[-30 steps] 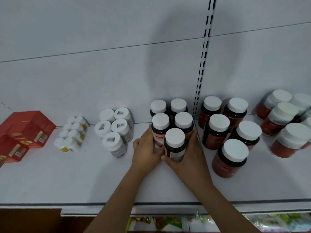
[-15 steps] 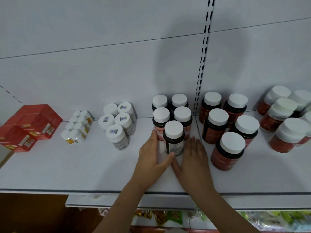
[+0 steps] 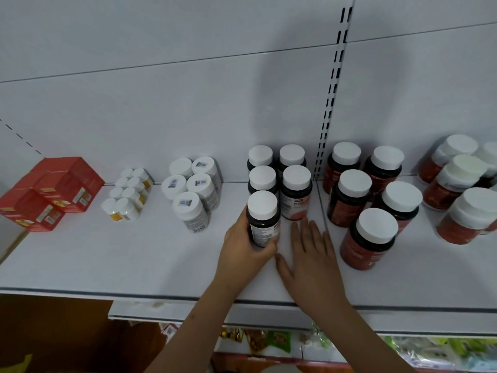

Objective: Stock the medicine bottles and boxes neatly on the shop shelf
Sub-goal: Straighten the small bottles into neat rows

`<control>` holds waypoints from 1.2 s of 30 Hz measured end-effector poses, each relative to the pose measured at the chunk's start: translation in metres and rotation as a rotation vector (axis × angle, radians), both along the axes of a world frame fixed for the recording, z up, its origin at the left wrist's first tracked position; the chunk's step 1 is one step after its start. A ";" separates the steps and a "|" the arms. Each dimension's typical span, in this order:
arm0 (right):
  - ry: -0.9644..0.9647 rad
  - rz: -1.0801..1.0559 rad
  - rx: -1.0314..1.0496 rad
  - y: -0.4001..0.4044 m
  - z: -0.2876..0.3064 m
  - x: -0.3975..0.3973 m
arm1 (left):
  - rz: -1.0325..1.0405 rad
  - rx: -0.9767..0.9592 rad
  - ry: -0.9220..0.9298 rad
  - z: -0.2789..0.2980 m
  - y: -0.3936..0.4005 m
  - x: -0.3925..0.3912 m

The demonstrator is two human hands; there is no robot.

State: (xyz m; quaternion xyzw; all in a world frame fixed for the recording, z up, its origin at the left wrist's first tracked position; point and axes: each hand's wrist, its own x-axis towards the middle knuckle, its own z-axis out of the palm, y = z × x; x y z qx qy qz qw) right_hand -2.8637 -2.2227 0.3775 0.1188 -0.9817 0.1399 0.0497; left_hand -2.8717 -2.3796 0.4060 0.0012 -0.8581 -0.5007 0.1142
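White shelf (image 3: 113, 254) spreads wide under rows of capped bottles, right hand (image 3: 309, 254) lying flat on it with fingers straight and spread, holding nothing, while left hand (image 3: 242, 251) wraps curled fingers round the upright front dark bottle (image 3: 262, 219) of its row.

1. Dark bottle with a white cap and pink-banded label (image 3: 295, 195), second row of the middle cluster: large letters starting "PI" show on the label, and the remainder blurs out.
2. Dark white-capped bottle (image 3: 263, 219) gripped by the left hand (image 3: 243, 253): blocks of fine white print cover the label, none of it legible.
3. White bottles with square sticker codes on their lids (image 3: 188, 201): codes and a barcode on the front one, too small to read.
4. Red cardboard boxes (image 3: 51, 192) at the left: yellow and white label patches, their text unreadable.
5. Red-labelled dark jars (image 3: 369, 238) at the right: faint lettering, not legible.
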 end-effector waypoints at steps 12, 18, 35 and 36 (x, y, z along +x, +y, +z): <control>-0.146 -0.028 -0.495 0.004 0.014 -0.007 | 0.052 0.042 -0.086 -0.003 -0.003 0.001; -0.188 -0.095 -1.073 -0.005 0.034 -0.037 | 0.032 0.058 -0.085 -0.002 -0.003 -0.001; -0.217 -0.312 -1.590 -0.028 0.042 -0.099 | 0.069 -0.016 -0.113 0.003 -0.004 0.000; -0.217 -0.314 -1.588 -0.027 0.041 -0.099 | 0.070 -0.018 -0.112 0.003 -0.004 0.000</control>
